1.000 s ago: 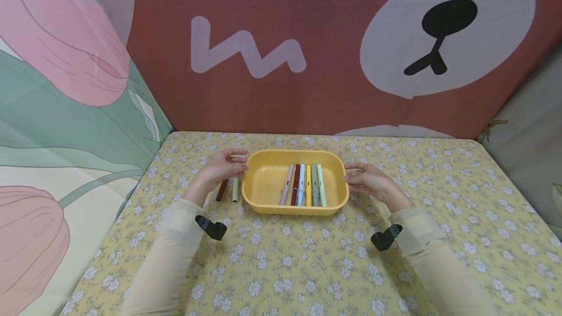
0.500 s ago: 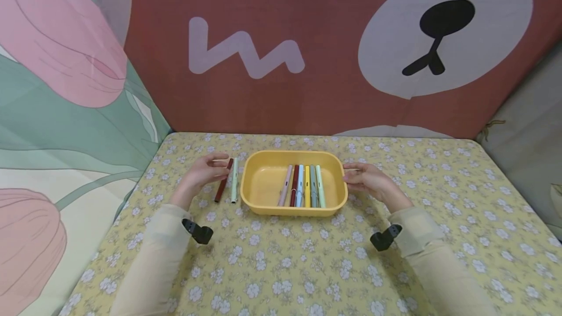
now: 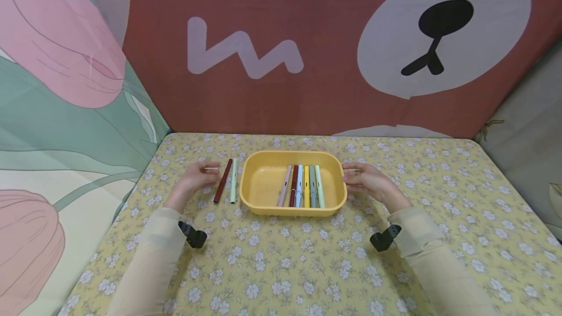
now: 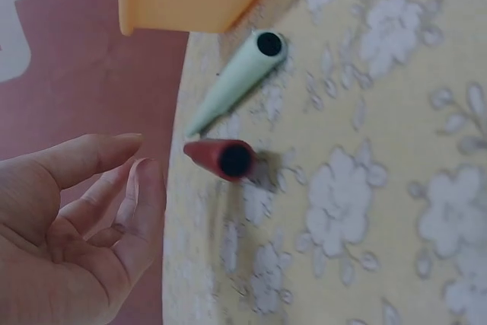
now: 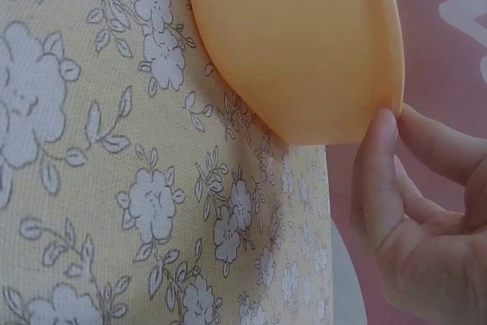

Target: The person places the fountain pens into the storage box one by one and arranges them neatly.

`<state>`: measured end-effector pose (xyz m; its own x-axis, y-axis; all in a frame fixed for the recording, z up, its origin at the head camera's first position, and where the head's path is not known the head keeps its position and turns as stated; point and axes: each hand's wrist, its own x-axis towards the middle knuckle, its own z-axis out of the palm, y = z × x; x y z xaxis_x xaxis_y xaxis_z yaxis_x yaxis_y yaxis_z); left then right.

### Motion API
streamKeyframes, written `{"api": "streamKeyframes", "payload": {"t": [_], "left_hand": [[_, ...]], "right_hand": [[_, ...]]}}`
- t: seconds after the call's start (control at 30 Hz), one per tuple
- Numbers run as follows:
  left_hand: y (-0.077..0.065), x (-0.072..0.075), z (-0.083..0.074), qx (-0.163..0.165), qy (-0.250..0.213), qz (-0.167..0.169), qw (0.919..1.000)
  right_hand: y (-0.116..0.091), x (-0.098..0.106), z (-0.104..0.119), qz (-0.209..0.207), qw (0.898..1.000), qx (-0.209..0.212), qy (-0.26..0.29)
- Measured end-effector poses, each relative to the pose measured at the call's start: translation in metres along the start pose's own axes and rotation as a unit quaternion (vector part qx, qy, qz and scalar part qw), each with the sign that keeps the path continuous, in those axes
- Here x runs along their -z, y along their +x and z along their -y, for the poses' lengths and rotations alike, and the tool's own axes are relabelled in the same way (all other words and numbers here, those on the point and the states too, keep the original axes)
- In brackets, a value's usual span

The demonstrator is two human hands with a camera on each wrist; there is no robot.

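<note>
Yellow tray (image 3: 267, 185) stretches lengthwise left to right.

The yellow, round-cornered plastic tray (image 3: 263, 185) is smooth, softly glossy; the slim dark-red plastic pen (image 3: 223, 181) and slim pale-green plastic pen (image 3: 234, 181) look smooth; the yellow flower-printed cloth (image 3: 272, 257) is matt, visibly woven.

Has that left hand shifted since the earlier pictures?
Yes. Judged against the pale zigzag on the red backdrop, the left hand has moved left, away from the yellow tray.
</note>
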<state>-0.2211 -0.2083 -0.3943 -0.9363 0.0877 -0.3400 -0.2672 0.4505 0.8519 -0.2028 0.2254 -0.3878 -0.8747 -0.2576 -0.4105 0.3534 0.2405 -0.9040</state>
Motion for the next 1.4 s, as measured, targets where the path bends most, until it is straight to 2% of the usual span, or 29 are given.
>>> {"api": "streamKeyframes", "payload": {"t": [0.3,0.6,1.17,1.4], "left_hand": [[0.002,0.003,0.012,0.028,0.007,0.019,0.9994],[0.005,-0.002,0.02,0.029,0.002,0.021,0.9994],[0.008,-0.011,0.016,0.023,0.015,0.035,0.999],[0.01,-0.016,0.014,0.038,0.013,0.029,0.9988]], "right_hand": [[0.002,0.001,0.0,-0.003,1.0,-0.005,0.002],[0.001,0.0,-0.001,-0.001,1.0,-0.004,0.005],[0.002,0.001,-0.001,-0.004,1.0,-0.006,0.002],[0.002,0.0,-0.001,-0.007,1.0,-0.007,0.002]]}}
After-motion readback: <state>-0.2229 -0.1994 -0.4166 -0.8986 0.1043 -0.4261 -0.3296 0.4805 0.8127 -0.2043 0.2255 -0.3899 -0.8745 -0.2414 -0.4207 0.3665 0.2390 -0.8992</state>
